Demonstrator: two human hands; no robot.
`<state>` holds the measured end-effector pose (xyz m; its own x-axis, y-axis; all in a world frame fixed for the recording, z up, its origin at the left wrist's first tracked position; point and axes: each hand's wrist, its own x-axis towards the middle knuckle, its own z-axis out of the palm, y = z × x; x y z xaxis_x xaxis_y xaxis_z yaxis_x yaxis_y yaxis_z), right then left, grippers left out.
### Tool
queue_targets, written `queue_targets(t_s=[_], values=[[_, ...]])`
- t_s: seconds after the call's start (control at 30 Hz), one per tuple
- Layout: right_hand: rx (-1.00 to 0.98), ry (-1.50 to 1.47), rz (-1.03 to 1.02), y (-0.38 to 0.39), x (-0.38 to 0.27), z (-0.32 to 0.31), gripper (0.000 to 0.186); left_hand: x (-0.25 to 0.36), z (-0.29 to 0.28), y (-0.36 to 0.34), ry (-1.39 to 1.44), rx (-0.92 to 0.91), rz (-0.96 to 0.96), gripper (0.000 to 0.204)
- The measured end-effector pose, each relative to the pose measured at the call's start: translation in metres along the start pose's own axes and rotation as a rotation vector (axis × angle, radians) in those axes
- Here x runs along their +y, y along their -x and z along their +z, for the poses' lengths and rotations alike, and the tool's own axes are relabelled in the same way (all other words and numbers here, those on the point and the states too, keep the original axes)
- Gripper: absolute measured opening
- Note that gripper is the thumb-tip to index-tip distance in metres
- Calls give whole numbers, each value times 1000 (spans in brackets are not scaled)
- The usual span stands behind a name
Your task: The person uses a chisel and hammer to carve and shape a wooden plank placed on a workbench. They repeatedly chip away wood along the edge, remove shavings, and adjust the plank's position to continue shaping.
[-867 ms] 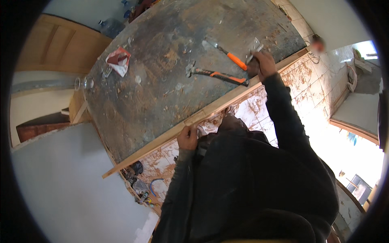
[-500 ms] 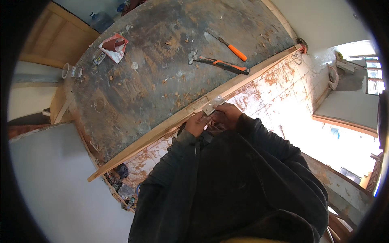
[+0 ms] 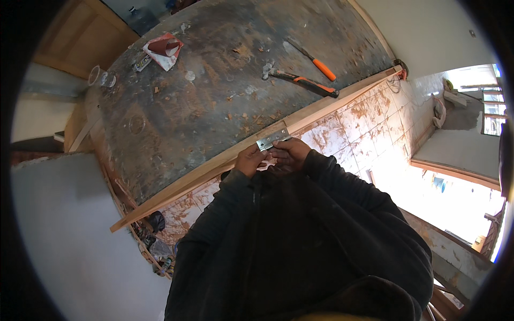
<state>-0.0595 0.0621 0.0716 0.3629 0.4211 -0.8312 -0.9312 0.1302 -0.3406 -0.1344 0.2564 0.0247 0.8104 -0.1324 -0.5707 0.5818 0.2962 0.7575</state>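
Both hands, left hand (image 3: 250,159) and right hand (image 3: 289,152), pinch the metal hinge (image 3: 272,139) at the frame's centre; it is better to press it flat on the wooden strip (image 3: 225,160).

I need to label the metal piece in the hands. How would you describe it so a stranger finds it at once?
Start at the big dark worktable and follow the long wooden strip on its near edge. Midway along it, both hands pinch a small flat silvery hinge, the only shiny plate there; the tools farther back have orange handles.
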Motion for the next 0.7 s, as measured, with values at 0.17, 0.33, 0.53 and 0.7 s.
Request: queue_targets(t_s=[0.17, 0.33, 0.53, 0.7], values=[[21, -49, -98, -19, 2, -37, 23, -11, -5, -17, -239, 1, 176, 30], [81, -117, -27, -13, -14, -34, 32, -23, 7, -32, -72, 47, 108, 30], [112, 4, -89, -14, -19, -41, 37, -27, 17, -38, 42, 142, 97, 29], [104, 35, -89, -20, -25, -50, 37, -28, 21, -37, -5, 206, 128, 27]])
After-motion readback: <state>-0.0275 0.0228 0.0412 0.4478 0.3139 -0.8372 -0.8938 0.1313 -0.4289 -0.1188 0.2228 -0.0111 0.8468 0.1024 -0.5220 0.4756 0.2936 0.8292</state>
